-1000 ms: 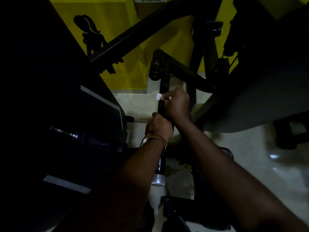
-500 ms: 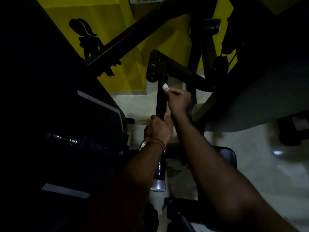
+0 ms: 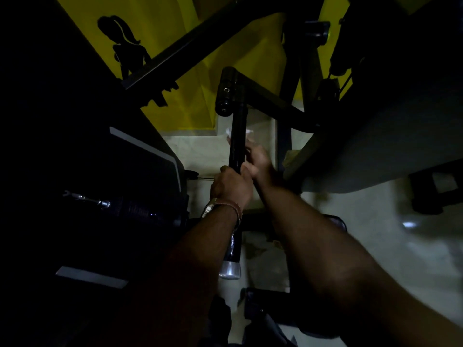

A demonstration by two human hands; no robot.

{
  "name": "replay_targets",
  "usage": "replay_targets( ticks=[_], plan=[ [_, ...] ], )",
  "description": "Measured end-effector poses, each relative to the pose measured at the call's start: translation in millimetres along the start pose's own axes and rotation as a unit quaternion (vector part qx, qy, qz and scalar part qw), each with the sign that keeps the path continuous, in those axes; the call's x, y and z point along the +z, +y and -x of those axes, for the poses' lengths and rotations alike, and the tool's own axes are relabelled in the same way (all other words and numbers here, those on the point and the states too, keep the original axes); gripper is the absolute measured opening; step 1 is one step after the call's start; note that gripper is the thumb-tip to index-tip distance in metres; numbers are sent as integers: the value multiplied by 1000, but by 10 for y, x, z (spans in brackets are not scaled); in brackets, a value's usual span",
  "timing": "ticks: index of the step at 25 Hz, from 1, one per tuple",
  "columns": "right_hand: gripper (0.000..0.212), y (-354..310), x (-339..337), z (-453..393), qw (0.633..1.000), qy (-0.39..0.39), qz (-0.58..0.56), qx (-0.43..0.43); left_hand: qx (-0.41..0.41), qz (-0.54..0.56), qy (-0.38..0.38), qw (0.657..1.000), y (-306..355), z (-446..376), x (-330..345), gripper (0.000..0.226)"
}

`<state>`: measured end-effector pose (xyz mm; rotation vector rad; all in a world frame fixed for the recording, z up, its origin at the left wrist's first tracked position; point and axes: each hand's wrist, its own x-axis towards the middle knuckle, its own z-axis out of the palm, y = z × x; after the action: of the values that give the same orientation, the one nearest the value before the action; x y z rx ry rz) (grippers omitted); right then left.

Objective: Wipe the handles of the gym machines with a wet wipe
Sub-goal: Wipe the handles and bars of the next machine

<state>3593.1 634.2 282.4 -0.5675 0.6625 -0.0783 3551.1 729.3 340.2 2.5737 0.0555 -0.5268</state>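
The room is dark. A yellow wall [image 3: 175, 33] at the back has a black picture of a woman [image 3: 122, 43] on it. The floor [image 3: 375, 246] is pale and a bit shiny

The machine handle [image 3: 236, 146] runs up the middle of the view, from its capped lower end near the person to a crosswise roller pad [image 3: 226, 91] at its far end. The left hand [image 3: 231, 187] wraps the handle partway along. The right hand [image 3: 260, 162] sits just beyond it, on the handle's right side, blurred; what seems to be the wet wipe [image 3: 240, 134] shows on both sides of the bar just past those fingers. A weight stack [image 3: 140, 209] stands to the left, a padded seat [image 3: 375, 146] to the right, and a wall [image 3: 175, 58] lies behind.
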Motion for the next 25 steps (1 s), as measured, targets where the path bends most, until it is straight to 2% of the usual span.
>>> replay_targets(
  ticks=[1,3,4,6,7,8,10,11,13,14,16,19,21,23,25],
  plan=[
    [29,89,-102,52,1000,-26,-8,8,-2,5,1,1000,-5,-12,12,52],
    [29,248,-254,206,999,-31,26,-11,-6,11,3,1000,-21,-38,32,53],
    [26,235,-237,194,998,10,56,-41,-5,12,2,1000,-18,-46,32,54],
    [11,28,20,6,963,172,149,-146,0,8,1,1000,-18,-43,26,54],
    [9,-152,206,-90,922,225,247,-198,5,7,2,1000,-16,-40,24,54],
    [11,-341,377,-173,860,241,373,-251,9,7,4,1000,-15,-35,22,53],
    [12,-481,585,-223,711,211,592,-315,8,3,-1,1000,-15,-28,0,49],
    [10,-461,582,-192,653,179,659,-328,3,-1,-11,1000,-13,-31,-7,46],
    [12,-286,482,-14,577,111,733,-343,-5,-20,-39,999,-18,-44,-16,38],
    [14,-204,430,74,559,86,744,-356,-5,-27,-46,999,-16,-48,-19,36],
    [15,-215,457,82,560,81,739,-367,-2,-21,-40,999,-14,-47,-28,35],
    [16,-495,744,-134,565,157,741,-327,5,0,-22,1000,4,-23,-23,43],
    [15,-497,798,-257,587,185,718,-325,3,-5,-25,1000,-2,-26,-36,40],
    [16,-319,640,-228,618,170,689,-339,-5,-6,-34,999,-21,-48,-37,34],
    [17,-189,435,-124,630,165,657,-381,-3,-7,-37,999,-23,-51,-29,33]
  ],
)
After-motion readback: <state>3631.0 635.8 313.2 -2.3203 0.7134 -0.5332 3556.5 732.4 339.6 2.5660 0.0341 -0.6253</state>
